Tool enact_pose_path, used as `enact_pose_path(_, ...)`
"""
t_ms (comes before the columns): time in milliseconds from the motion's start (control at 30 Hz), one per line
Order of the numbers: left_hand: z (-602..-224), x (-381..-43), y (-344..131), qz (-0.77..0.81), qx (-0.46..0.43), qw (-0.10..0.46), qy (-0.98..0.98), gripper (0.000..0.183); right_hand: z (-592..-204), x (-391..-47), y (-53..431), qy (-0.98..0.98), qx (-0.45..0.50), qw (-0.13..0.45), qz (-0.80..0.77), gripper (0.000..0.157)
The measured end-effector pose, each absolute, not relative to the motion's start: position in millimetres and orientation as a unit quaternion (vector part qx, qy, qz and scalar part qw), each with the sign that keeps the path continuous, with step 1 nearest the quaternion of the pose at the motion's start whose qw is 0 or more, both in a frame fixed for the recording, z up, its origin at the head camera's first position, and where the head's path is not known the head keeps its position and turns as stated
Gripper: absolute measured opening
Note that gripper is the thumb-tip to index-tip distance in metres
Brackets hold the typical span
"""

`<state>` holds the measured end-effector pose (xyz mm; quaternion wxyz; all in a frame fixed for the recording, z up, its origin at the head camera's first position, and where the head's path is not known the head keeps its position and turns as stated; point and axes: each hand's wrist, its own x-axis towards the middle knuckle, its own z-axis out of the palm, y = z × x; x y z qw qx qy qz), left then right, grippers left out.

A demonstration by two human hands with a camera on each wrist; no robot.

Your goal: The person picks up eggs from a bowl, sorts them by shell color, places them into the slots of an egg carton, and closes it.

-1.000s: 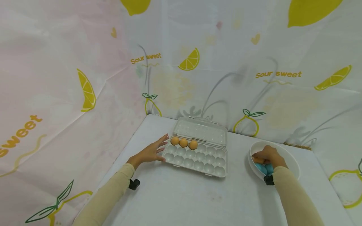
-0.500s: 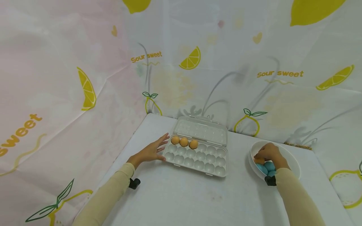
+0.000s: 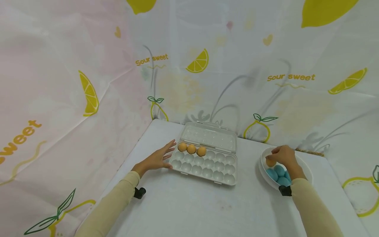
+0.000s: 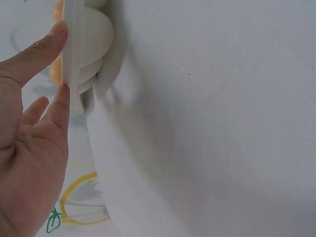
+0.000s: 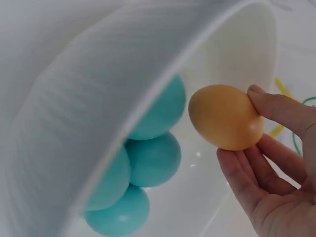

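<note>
An orange-brown egg [image 5: 224, 117] is pinched between the thumb and fingers of my right hand [image 3: 285, 157], over the white bowl [image 3: 306, 168]. Several blue eggs [image 5: 154, 159] lie in the bowl below it. At the left end of the white egg tray [image 3: 204, 179], my left hand [image 3: 155, 160] has its fingers spread, thumb and fingertips right at the rim. Three orange-brown eggs [image 3: 191, 149] sit in the left of the tray's back row. The tray's clear lid [image 3: 209, 135] stands folded back behind it.
A white cloth covers the table [image 3: 189, 210]. Close behind the lid rises a backdrop [image 3: 219, 75] printed with lemons, and another stretch of it runs along the left. A strip of brown rope [image 3: 311, 152] lies at the table's back edge behind the bowl.
My right hand has lifted the orange-brown egg up from among the blue eggs, which show more plainly. The left hand stays at the tray's end.
</note>
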<state>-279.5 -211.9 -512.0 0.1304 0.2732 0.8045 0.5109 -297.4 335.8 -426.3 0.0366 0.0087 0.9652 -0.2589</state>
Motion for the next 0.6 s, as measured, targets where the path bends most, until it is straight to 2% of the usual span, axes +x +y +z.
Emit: enact_pose_path(600,-509.4,-277.1,-210.4,0.512,0.267,0.135,0.806,0.123,-394.5,-296.4,310.5,0.954,-0.058,-0.129,-0.266,0.033)
